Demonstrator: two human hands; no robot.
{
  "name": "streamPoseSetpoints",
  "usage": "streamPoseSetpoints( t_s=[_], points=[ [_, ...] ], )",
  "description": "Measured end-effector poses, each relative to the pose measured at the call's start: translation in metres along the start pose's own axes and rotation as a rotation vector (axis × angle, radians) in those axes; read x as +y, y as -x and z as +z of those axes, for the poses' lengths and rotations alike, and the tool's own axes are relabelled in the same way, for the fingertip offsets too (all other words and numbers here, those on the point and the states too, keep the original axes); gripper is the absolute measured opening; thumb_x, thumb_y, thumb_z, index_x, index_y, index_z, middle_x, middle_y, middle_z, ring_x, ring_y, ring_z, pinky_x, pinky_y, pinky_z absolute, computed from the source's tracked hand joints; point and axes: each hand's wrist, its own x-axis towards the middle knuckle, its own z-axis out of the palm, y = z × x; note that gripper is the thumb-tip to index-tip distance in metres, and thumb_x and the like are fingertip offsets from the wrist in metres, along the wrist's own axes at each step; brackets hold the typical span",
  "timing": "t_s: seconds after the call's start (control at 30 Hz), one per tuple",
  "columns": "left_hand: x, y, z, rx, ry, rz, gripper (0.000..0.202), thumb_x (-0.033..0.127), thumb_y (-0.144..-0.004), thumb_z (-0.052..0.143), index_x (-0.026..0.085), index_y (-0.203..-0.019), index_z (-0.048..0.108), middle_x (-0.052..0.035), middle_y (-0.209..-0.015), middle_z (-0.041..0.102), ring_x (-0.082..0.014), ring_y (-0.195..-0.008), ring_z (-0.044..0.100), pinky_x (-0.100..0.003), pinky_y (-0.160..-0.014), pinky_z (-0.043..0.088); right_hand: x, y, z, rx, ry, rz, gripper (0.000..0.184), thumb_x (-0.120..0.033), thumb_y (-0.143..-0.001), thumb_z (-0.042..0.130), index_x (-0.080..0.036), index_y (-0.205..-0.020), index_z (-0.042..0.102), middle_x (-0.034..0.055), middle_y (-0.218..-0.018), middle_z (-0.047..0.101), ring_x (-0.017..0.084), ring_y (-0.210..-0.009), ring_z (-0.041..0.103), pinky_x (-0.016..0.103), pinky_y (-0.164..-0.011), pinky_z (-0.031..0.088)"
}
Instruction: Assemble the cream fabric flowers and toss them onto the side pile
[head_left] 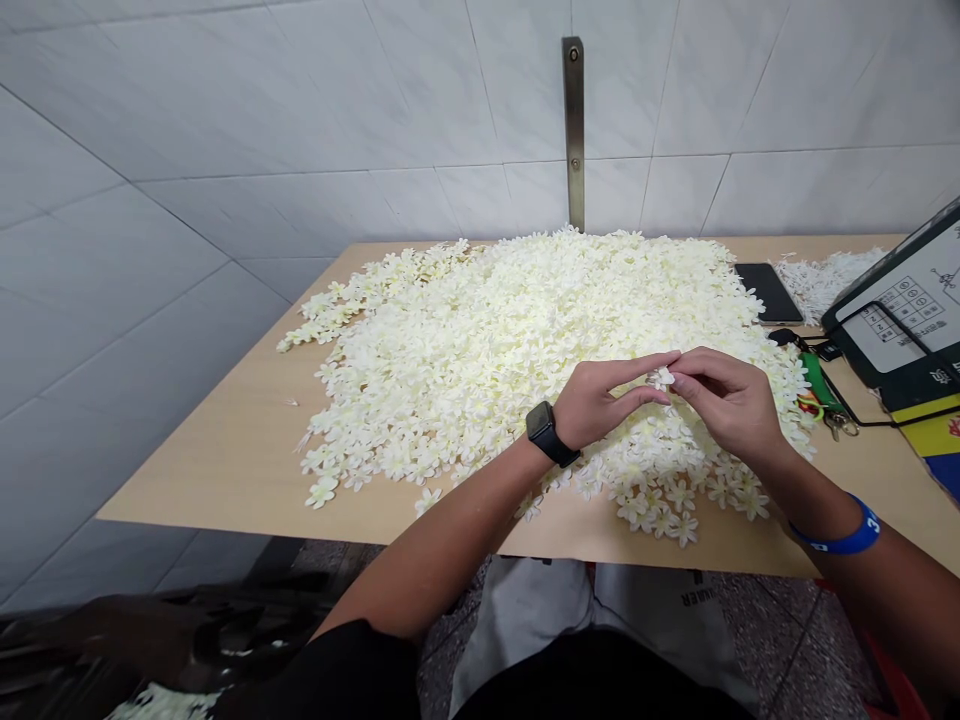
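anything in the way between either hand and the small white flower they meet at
Nothing visible: the small white flower shows right where the left hand and right hand meet. The heap of white flowers lies beneath, not in between.

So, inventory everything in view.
Table: one, tan, centre
Tiled wall: two faces, pale grey, beyond
Metal bar: one, greyish, on wall
Flower pile: uncountable, cream, on table
Slab: one, black, right of pile
Strands: uncountable, white, beside slab
Box: one, dark and white, right
Cord: count unclear, black, across box
Object: one, green, beside box
Keys: count unclear, metallic, below object
Printed item: one, yellow and blue, below box
More flowers: uncountable, whitish, bottom left
Red item: one, red, bottom right
Flower piece: one, whitish, over pile
Watch: one, black, left wrist
Wristband: one, blue, right wrist
Trousers: one pair, grey, bottom
Top: one, black, bottom
Left hand: one, bare, at piece
Right hand: one, bare, pinching piece
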Motion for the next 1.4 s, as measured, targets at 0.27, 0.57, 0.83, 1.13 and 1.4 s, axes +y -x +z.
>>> streamPoseSetpoints(
  t_s=[0.27,0.57,0.83,1.13,1.4],
  points=[
    [0.0012,-0.0016,-0.0018,-0.003,0.038,-0.016,0.041,0.033,-0.09,0.075,0.028,-0.131,0.07,-0.0005,-0.125,0.075,-0.0197,-0.115,0.075,-0.027,-0.098,0.063,-0.0003,-0.0013,0.0022,0.029,0.018,0.008,0.016,-0.013,-0.086,0.067,-0.024,-0.078,0.075,0.0035,-0.082,0.075,0.018,-0.076,0.069,0.032,-0.069,0.054],
    [0.0027,-0.0021,-0.0013,0.005,0.12,-0.083,0.04,0.034,-0.088,0.078,0.027,-0.127,0.073,-0.0014,-0.125,0.075,-0.0195,-0.115,0.075,-0.026,-0.101,0.061,-0.0021,-0.0015,0.0001,0.005,0.005,0.013,0.015,-0.016,-0.088,0.067,-0.023,-0.078,0.074,0.0036,-0.08,0.074,0.018,-0.074,0.067,0.032,-0.068,0.053],
    [0.0036,-0.0026,-0.0016,0.003,0.112,-0.074,0.037,0.034,-0.088,0.077,0.029,-0.125,0.075,0.0001,-0.123,0.076,-0.0201,-0.112,0.076,-0.027,-0.099,0.063,0.0048,0.0011,0.0019,0.029,-0.053,0.016,0.01,-0.016,-0.084,0.074,-0.025,-0.081,0.078,0.0024,-0.082,0.075,0.017,-0.077,0.068,0.031,-0.069,0.053],
    [0.0025,-0.001,-0.0013,-0.001,0.077,-0.073,0.038,0.035,-0.092,0.073,0.028,-0.13,0.071,-0.0014,-0.123,0.076,-0.0208,-0.114,0.075,-0.03,-0.099,0.064,-0.0009,-0.0005,0.0011,0.014,-0.054,0.05,0.013,-0.017,-0.088,0.07,-0.024,-0.079,0.075,0.0022,-0.078,0.071,0.017,-0.073,0.063,0.032,-0.067,0.05],
    [-0.0005,-0.0002,0.0015,0.072,0.018,0.032,0.037,0.026,-0.095,0.07,0.03,-0.131,0.07,0.0005,-0.122,0.076,-0.016,-0.109,0.077,-0.022,-0.094,0.063,-0.0013,0.0002,0.0029,0.012,-0.059,0.101,0.011,-0.018,-0.09,0.068,-0.022,-0.081,0.073,0.0017,-0.077,0.069,0.015,-0.071,0.062,0.029,-0.066,0.049]
  ],
)
